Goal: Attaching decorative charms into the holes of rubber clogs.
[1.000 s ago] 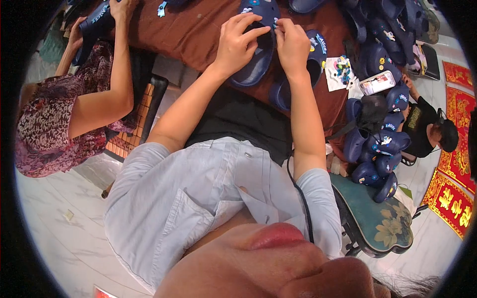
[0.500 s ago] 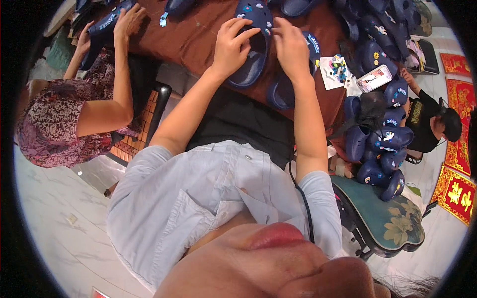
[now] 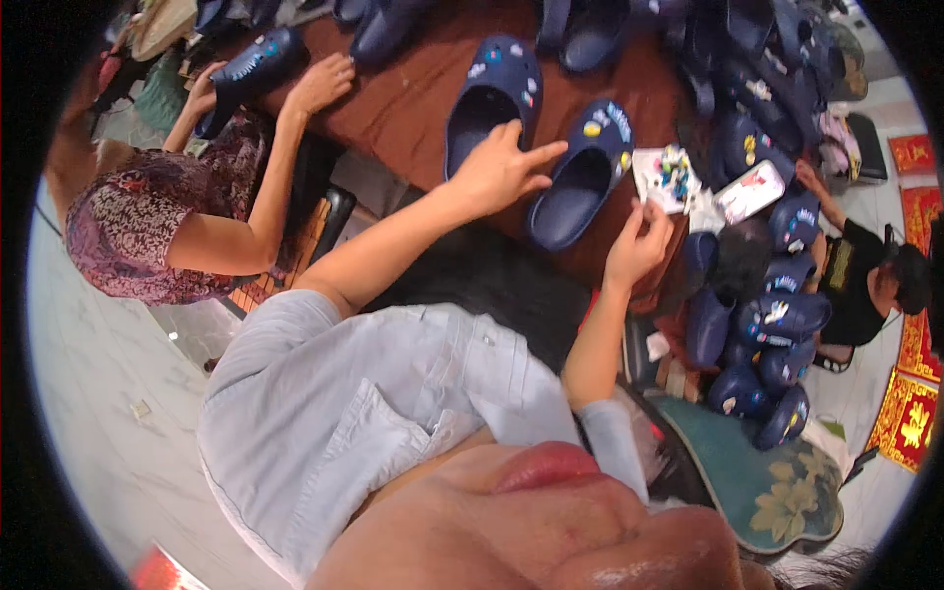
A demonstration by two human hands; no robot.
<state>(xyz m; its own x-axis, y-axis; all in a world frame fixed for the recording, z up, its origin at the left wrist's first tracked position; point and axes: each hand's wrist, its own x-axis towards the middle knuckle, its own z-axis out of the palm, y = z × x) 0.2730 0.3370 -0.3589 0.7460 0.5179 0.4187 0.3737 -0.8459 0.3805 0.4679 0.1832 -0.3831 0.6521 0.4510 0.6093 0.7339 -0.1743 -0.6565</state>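
Two navy clogs lie side by side on the brown cloth in front of me. The left clog (image 3: 489, 69) has small charms on its toe. The right clog (image 3: 565, 202) carries a yellow charm and light-blue lettering charms. My left hand (image 3: 497, 172) is open, fingers spread, over the heel end of the left clog and reaching toward the right one. My right hand (image 3: 637, 246) is beside the right clog, just below a white sheet (image 3: 644, 172) heaped with small colourful charms (image 3: 675, 172). Its fingers are loosely bent and apart, with nothing visible in them.
A phone (image 3: 750, 192) lies right of the charms. More navy clogs (image 3: 782, 320) are piled at the right and along the far side. At left a person in a patterned top (image 3: 147, 221) handles a clog (image 3: 261, 61). Another person (image 3: 855, 285) in black sits at right.
Both hands have left the left clog's toe. My left hand moved down and my right hand moved right and nearer, toward the charms. The right clog now shows fully. The view has shifted.
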